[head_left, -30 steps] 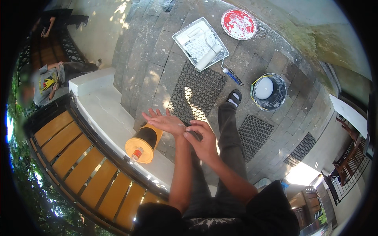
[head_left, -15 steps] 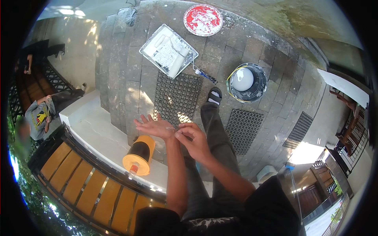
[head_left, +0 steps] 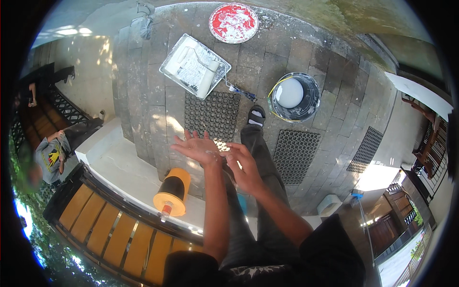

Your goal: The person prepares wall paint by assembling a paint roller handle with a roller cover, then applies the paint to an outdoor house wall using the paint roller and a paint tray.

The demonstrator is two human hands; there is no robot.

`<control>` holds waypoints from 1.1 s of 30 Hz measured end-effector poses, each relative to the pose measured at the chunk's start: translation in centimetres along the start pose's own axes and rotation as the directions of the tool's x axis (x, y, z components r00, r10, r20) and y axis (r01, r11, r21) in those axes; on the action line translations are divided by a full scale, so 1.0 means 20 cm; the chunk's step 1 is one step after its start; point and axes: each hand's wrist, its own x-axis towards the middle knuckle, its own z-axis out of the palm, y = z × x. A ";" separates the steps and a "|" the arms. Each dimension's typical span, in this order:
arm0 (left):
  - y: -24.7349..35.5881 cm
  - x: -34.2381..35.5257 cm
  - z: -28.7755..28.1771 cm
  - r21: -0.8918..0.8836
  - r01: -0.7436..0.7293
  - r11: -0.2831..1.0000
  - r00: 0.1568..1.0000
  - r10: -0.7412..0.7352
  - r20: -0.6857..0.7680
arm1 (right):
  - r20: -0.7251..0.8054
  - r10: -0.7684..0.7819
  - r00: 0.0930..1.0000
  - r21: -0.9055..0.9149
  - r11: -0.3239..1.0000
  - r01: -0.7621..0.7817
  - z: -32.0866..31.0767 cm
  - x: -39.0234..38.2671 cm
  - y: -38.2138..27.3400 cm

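Observation:
My left hand (head_left: 196,149) is open, palm up, with a pale smear near the wrist. My right hand (head_left: 239,162) is beside that wrist, fingers curled in a loose pinch; what is between them, if anything, is hidden. An orange-and-black cylinder (head_left: 174,186) with a small bottle (head_left: 167,209) on top stands left of my forearms. Beyond my hands lie a white-smeared tray (head_left: 181,67) with a roller (head_left: 209,77) and a red-and-white round lid (head_left: 233,23). A dark bucket (head_left: 308,107) holding white liquid (head_left: 289,93) stands by my sandalled foot (head_left: 256,115).
Rubber mats (head_left: 296,155) lie on grey paving (head_left: 334,110). A slatted bench (head_left: 122,229) and white ledge (head_left: 112,155) are at left, where another person (head_left: 55,153) sits and a second person's arm (head_left: 32,93) shows. A wall (head_left: 325,16) borders the paving.
The view has swung, shifting the tray and bucket leftward in the picture. My left palm stays up; my right fingers, earlier touching the left wrist, have drawn slightly rightward.

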 end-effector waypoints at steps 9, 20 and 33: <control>0.05 0.13 -0.07 -0.042 0.000 0.999 0.999 0.003 0.052 | -0.128 0.260 0.957 0.413 0.891 -0.187 -0.35 0.07 0.37; 0.03 0.05 -0.03 0.061 0.276 0.959 0.911 -0.281 0.302 | -0.345 0.215 0.913 0.199 0.968 -0.152 -0.08 -0.05 0.20; -0.03 0.72 -0.21 0.336 0.129 0.933 0.736 -0.317 0.598 | -0.660 0.035 0.750 -0.053 0.994 -0.093 -0.17 0.28 0.81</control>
